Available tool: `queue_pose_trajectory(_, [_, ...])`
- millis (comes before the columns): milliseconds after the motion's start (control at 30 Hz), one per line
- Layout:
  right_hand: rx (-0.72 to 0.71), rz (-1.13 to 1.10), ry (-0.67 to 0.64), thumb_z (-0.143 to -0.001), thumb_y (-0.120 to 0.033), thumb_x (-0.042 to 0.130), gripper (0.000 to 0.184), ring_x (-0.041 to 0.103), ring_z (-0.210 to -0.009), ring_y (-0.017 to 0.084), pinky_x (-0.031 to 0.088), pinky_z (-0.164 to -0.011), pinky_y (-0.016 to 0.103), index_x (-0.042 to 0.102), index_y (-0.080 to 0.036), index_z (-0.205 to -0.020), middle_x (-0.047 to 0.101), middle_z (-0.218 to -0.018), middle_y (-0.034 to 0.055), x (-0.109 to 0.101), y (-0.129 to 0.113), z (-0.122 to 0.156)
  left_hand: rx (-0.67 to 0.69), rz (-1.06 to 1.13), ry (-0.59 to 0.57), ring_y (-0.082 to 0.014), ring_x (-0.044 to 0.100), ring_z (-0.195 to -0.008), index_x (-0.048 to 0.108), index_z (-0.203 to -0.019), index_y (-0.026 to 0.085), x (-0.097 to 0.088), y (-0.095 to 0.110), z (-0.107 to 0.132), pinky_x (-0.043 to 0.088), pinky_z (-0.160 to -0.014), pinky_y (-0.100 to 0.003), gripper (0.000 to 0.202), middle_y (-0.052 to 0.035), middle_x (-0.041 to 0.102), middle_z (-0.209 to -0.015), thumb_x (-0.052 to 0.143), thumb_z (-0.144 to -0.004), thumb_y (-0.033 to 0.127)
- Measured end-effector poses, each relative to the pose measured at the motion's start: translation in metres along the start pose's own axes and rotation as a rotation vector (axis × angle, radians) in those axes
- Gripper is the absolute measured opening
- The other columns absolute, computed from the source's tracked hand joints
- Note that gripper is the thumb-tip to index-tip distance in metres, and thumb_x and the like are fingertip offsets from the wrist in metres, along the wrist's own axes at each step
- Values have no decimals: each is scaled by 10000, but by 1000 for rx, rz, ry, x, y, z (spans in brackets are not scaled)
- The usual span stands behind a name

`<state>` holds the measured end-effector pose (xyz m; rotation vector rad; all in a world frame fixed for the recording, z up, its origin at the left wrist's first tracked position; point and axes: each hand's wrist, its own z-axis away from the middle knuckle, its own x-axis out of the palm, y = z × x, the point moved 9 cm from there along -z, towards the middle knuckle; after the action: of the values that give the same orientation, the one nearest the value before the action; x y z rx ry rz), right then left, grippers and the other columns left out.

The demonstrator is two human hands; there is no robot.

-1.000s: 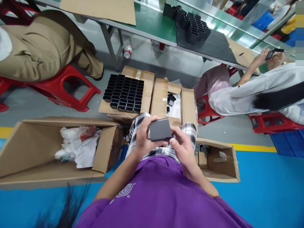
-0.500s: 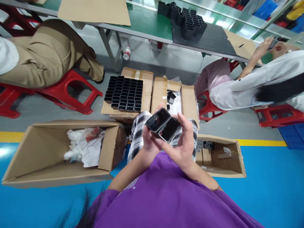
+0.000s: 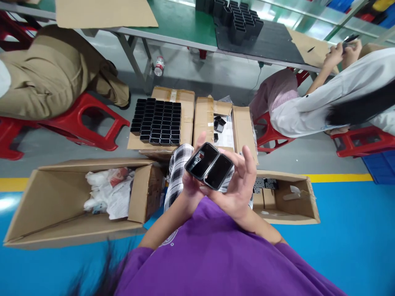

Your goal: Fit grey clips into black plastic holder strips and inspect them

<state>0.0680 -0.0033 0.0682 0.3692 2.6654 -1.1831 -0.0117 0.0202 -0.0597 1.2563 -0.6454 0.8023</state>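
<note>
Two black, rounded-rectangular plastic cases (image 3: 202, 160) sit side by side above my lap, their hollow faces turned up towards me. Whether they are separate or one joined piece I cannot tell. My left hand (image 3: 191, 185) is closed around the left side and underside. From the right, my right hand (image 3: 236, 195) grips the other half, with its thumb along the lower edge and some fingers raised. Beyond my knees, rows of similar black cases (image 3: 157, 121) stand on a cardboard box (image 3: 187, 111). A few more cases (image 3: 219, 123) lie inside the open carton (image 3: 203, 123) beside it.
A large open carton (image 3: 58, 197) holding white plastic bags (image 3: 108, 189) is at my left. Another carton (image 3: 290, 209) with dark perforated parts (image 3: 265, 183) is at my right. Co-workers sit on red stools (image 3: 101, 119) by a green workbench (image 3: 182, 28) bearing black cases (image 3: 240, 20).
The cases have tilted so their hollow faces show more fully, both hands still on them. My view has shifted slightly. The co-worker's hands at the right have moved a little left.
</note>
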Motion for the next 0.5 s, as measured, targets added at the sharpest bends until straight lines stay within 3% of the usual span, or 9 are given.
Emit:
queue_pose_trajectory(233, [13, -26, 1, -862, -430, 738, 941, 657, -1201, 292, 536, -1045, 575, 155, -303, -1589, 627, -1265, 93, -1, 4, 1, 50, 24, 12, -338, 418, -1485, 630, -1314, 295, -3, -3, 0, 558, -1078, -541, 816, -51, 666, -1357, 599, -726, 861])
queue_pose_trajectory(500, [24, -65, 22, -821, -411, 792, 946, 653, -1198, 305, 522, -1030, 588, 230, -328, -1577, 631, -1294, 90, -3, 8, 3, 6, 3, 83, -309, 428, -1479, 582, -1353, 325, -3, -1, 5, 532, -1103, -568, 746, -13, 688, -1318, 495, -822, 841])
